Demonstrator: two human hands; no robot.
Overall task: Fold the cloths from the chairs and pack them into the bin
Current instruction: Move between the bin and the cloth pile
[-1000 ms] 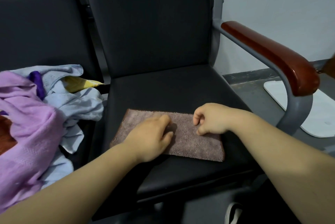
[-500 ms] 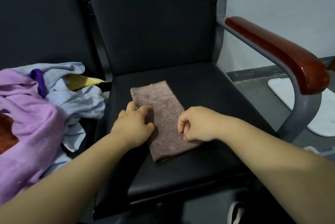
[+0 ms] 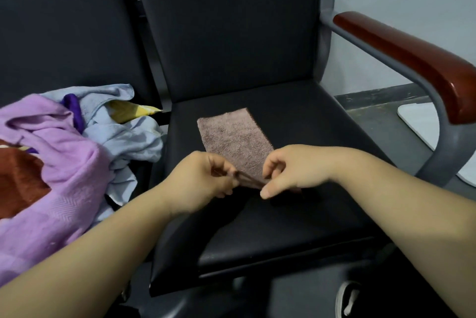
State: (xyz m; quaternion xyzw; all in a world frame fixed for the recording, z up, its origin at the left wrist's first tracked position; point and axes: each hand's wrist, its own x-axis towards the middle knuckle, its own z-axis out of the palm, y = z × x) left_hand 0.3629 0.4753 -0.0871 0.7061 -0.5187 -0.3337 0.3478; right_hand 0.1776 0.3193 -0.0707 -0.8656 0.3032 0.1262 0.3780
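A folded brown terry cloth (image 3: 234, 137) lies lengthwise on the black seat of the right chair (image 3: 296, 116). My left hand (image 3: 203, 181) pinches its near left corner. My right hand (image 3: 291, 171) pinches the near right corner, and the near edge is lifted slightly off the seat between them. On the left chair lies a heap of unfolded cloths: a lilac towel (image 3: 51, 176), a pale blue cloth (image 3: 123, 134), a yellow one (image 3: 131, 111) and a rust-brown piece (image 3: 18, 178). No bin is in view.
The right chair has a red-brown wooden armrest (image 3: 412, 62) on a grey metal frame. A white flat object (image 3: 422, 124) lies on the grey floor beyond it. A shoe (image 3: 347, 299) shows at the bottom right under the seat edge.
The brown cloth has been turned from crosswise to lengthwise on the seat. Both hands moved from pressing on it to pinching and lifting its near edge.
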